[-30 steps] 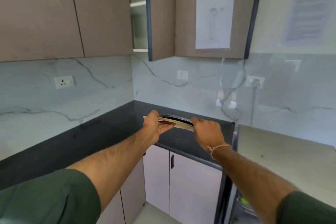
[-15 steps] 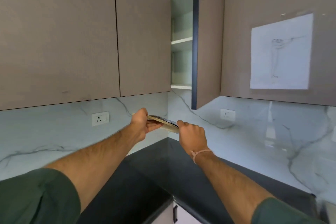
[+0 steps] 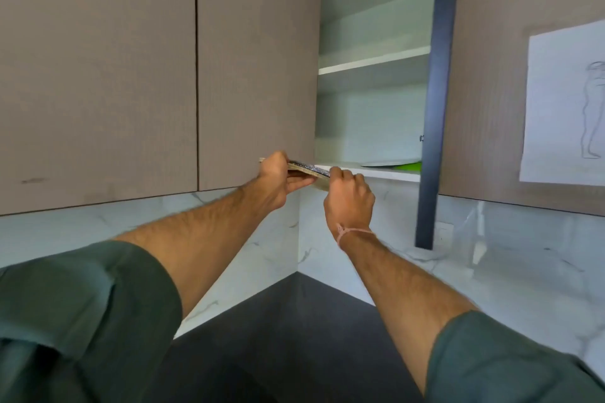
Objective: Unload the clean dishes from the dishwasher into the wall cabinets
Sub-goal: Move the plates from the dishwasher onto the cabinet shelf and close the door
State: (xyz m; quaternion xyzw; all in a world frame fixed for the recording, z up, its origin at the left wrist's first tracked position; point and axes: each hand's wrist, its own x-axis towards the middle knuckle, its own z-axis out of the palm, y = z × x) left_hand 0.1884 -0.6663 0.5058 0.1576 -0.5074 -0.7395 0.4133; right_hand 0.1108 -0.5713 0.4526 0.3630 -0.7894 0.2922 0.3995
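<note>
A flat plate (image 3: 307,169) with a dark speckled top and a tan underside is held level between both hands, right at the front edge of the open wall cabinet's bottom shelf (image 3: 386,171). My left hand (image 3: 278,178) grips its left rim, thumb on top. My right hand (image 3: 348,198) grips its right rim from below. On that shelf lie a pale plate (image 3: 388,162) and something green (image 3: 409,167) beside it.
The cabinet door (image 3: 435,101) stands open at the right, its dark edge facing me. Closed cabinet doors (image 3: 255,69) fill the left. A higher shelf (image 3: 373,60) is bare. A sketch on paper (image 3: 566,101) hangs at the right. The dark counter (image 3: 294,321) lies below.
Both hands have raised the plate from counter height up to the cabinet's bottom shelf, and my view has tilted upward with it.
</note>
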